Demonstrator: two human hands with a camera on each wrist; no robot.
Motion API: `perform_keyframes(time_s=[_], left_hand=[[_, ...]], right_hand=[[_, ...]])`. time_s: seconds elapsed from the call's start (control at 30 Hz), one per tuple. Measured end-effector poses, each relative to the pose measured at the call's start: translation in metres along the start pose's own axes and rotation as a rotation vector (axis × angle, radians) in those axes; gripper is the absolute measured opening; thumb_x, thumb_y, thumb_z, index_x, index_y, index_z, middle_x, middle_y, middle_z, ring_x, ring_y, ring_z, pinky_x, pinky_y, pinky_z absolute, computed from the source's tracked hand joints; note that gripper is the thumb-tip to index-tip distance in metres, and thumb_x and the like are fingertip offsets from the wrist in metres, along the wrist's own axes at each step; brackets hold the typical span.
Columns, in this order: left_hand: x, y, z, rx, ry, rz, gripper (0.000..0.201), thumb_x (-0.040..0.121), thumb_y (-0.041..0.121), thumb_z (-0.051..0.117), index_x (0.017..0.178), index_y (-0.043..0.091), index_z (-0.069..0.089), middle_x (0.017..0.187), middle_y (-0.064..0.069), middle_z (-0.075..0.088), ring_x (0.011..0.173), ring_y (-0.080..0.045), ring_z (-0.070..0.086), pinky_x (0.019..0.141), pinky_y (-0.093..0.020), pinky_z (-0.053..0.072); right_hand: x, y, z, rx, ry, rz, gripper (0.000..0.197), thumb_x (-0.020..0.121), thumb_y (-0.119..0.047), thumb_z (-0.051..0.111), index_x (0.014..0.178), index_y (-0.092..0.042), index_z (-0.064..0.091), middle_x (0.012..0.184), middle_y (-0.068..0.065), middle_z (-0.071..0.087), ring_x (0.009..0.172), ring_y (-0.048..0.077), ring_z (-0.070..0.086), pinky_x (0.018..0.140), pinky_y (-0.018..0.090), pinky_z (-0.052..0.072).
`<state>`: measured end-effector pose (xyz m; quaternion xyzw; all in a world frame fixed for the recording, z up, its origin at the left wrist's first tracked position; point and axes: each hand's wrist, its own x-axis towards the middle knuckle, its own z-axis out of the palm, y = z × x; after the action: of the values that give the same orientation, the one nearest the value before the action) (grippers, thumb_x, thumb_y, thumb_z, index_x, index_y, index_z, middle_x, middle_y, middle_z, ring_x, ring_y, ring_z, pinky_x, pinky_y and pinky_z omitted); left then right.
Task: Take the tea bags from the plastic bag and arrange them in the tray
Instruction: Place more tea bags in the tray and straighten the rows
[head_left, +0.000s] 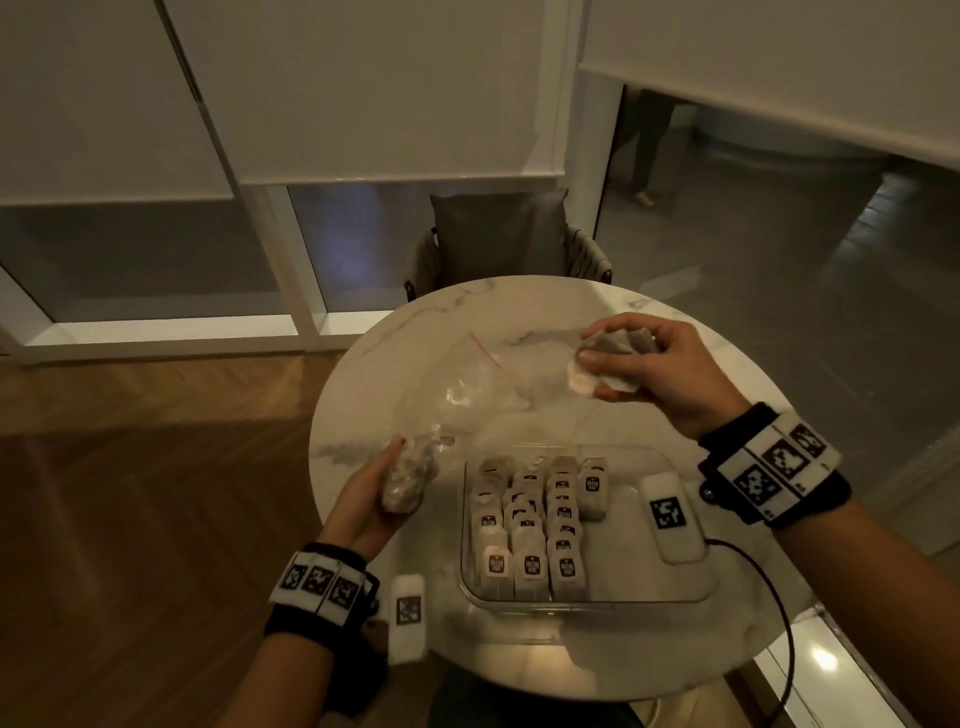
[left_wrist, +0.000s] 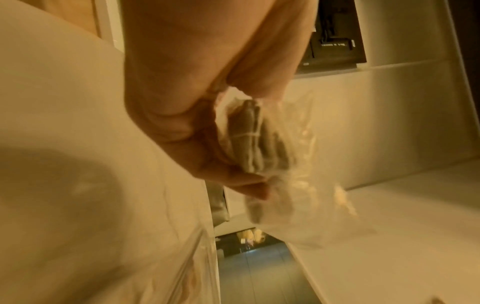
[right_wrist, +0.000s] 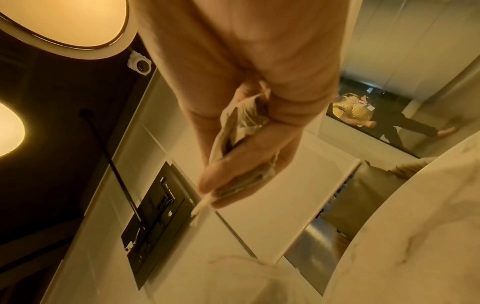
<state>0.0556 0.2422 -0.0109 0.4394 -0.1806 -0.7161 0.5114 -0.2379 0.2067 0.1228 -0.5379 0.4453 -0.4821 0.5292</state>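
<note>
Nearest the head camera, the left hand (head_left: 371, 499) grips the lower end of the crumpled clear plastic bag with a red seal line (head_left: 457, 395), fingers curled round a clump of brownish tea bags still inside it, just left of the tray. Beside it on the round white marble table (head_left: 519, 312) sits the clear rectangular plastic tray (head_left: 670, 587), holding three full rows of tagged paper tea bags (head_left: 527, 525) and the start of a fourth; its right-hand portion is bare. The right hand (head_left: 660, 374) is raised beyond the tray, pinching a small bundle of loose tea bags (head_left: 610, 358) between thumb and fingers. The coming move, in my judgement, turns on this: the bare part of the tray lies towards the person and below the right hand — the nearer hand — and the rows run near to far. Left wrist view: the fingers (left_wrist: 233, 185) clamp several tea bags through the plastic film, a detail the head view only suggests. Right wrist view: the bundle lies along the fingers (right_wrist: 233, 170), one end poking out past the fingertips; neither wrist view shows the tray's contents.
</note>
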Motion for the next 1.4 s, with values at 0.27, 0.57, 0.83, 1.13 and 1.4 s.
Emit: perform_keyframes(time_s=[0.27,0.57,0.83,1.13,1.4], left_hand=[[0.049,0.015,-0.017,0.532,0.560,0.138,0.061,0.085,0.009,0.069,0.140,0.004,0.044,0.134,-0.017,0.054,0.118,-0.033,0.053,0.092,-0.040,0.047],[0.009,0.007,0.075,0.150,-0.142,-0.086,0.059,0.097,0.051,0.045,0.131,0.003,0.054,0.128,-0.020,0.063,0.106,-0.031,0.066,0.085,-0.039,0.055],[-0.001,-0.037,0.097,-0.220,-0.362,-0.443,0.060,0.092,0.048,0.048,0.123,-0.003,0.055,0.115,-0.031,0.061,0.095,-0.042,0.068,0.079,-0.044,0.060],[0.000,-0.043,0.087,-0.198,-0.289,-0.402,0.041,0.096,0.027,0.040,0.115,-0.003,0.060,0.110,-0.026,0.066,0.100,-0.035,0.061,0.072,-0.044,0.060],[-0.009,-0.049,0.092,-0.207,-0.341,-0.365,0.045,0.106,0.032,0.032,0.120,-0.001,0.058,0.113,-0.027,0.068,0.093,-0.037,0.071,0.085,-0.044,0.056]], right_hand=[[-0.014,0.025,-0.003,-0.035,-0.060,0.095,0.020,0.075,0.003,0.076,0.092,-0.008,0.071,0.090,0.000,0.071,0.080,0.013,0.071,0.057,0.030,0.060],[-0.013,0.046,0.039,-0.227,-0.288,0.070,0.030,0.078,-0.004,0.078,0.107,-0.006,0.069,0.096,0.005,0.067,0.082,0.017,0.071,0.058,0.029,0.059],[-0.008,0.061,0.050,-1.077,-0.506,-0.362,0.043,0.082,0.002,0.060,0.119,-0.019,0.062,0.114,0.001,0.065,0.104,0.015,0.058,0.090,0.029,0.047],[-0.016,0.071,0.024,-0.910,-0.649,-0.225,0.057,0.080,-0.025,0.078,0.132,-0.027,0.054,0.124,-0.007,0.064,0.113,0.004,0.057,0.095,0.019,0.045],[-0.014,0.072,0.010,-0.844,-0.366,-0.113,0.037,0.089,-0.044,0.066,0.120,-0.024,0.067,0.117,-0.007,0.067,0.110,0.006,0.058,0.090,0.021,0.046]])
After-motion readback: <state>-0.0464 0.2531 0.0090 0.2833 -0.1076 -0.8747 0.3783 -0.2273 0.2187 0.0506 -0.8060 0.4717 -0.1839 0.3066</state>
